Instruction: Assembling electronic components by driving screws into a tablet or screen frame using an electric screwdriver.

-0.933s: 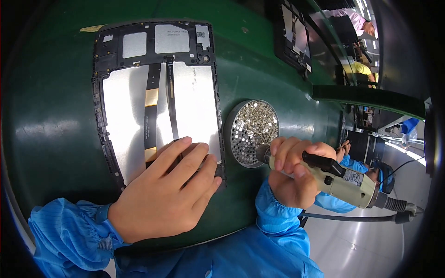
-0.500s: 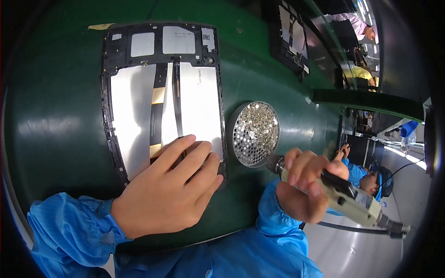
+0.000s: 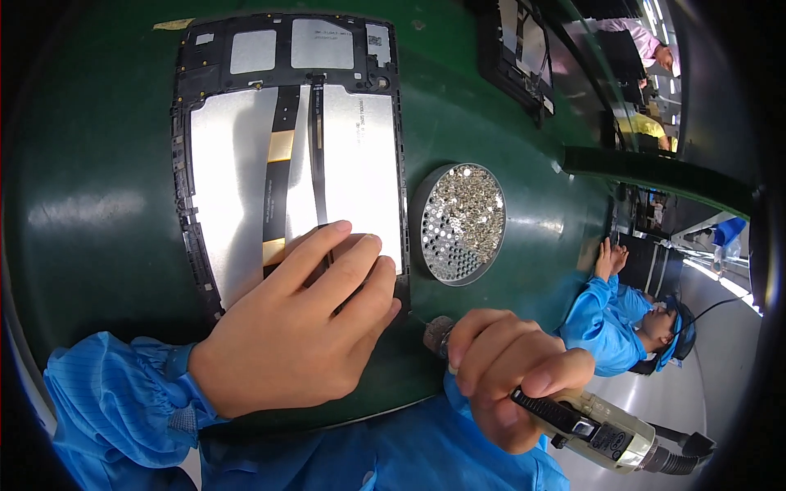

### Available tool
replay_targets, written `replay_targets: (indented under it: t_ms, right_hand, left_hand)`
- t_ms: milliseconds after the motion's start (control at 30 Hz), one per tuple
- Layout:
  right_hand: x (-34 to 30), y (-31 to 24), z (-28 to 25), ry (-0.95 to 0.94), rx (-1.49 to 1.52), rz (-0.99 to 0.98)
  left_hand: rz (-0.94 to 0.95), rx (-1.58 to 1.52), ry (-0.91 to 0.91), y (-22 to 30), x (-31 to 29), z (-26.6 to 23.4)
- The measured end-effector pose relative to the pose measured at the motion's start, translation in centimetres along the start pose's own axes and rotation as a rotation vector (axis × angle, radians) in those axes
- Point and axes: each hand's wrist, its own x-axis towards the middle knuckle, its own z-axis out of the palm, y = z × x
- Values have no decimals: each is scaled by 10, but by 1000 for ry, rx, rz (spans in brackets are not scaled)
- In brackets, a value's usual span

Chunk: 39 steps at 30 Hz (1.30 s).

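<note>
A flat tablet-like housing (image 3: 368, 147), with a black frame and silver plates, lies on the green work surface. Across its lower part rests my left hand (image 3: 286, 327), palm down and fingers stretched out, hiding what is beneath them. My right hand (image 3: 516, 368) is closed around a pale electric screwdriver (image 3: 606, 434) with a black lever. Its dark nose (image 3: 438, 334) and thin bit reach toward the housing's lower right corner; I cannot tell whether the tip touches. Just right of the housing sits a round dish (image 3: 463, 225) holding many tiny silver screws.
A second dark housing (image 3: 524, 57) lies toward the far right. Along the right side runs a dark green rail (image 3: 655, 170). A co-worker in blue (image 3: 610, 323) sits beyond my right hand, and more people are farther back. A cord trails from the screwdriver's rear end.
My right hand has brought the screwdriver left and down, from beside the dish to near the housing's lower right corner. The left hand stays on the housing. The view has shifted slightly.
</note>
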Motion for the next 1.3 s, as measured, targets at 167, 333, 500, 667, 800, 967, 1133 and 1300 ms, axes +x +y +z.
replay_targets:
  t_ms: [167, 333, 500, 667, 800, 967, 1133, 1300]
  right_hand:
    - [0, -2, -4, -44, -27, 26]
    - [-2, -2, -7, -36, -29, 35]
    - [-1, 0, -7, -59, -4, 28]
    - [0, 0, -8, -87, 3, 54]
    - [-1, 0, -10, -79, 24, 58]
    - [-1, 2, -11, -138, 10, 40]
    - [0, -6, -33, -66, -32, -3]
    - [13, -1, -43, 64, -123, -31]
  left_hand:
    - [10, -8, 11, 2, 1, 1]
    - [-8, -4, 5, 2, -1, 4]
    - [-11, -14, 6, 2, -1, 3]
    - [-8, -4, 10, 2, -1, 1]
    - [-20, -18, 19, 3, 1, 2]
    - [-33, -15, 32, 4, -1, 3]
    - [64, 59, -111, -1, -7, -3]
    - [-270, 254, -220, 13, -3, -29]
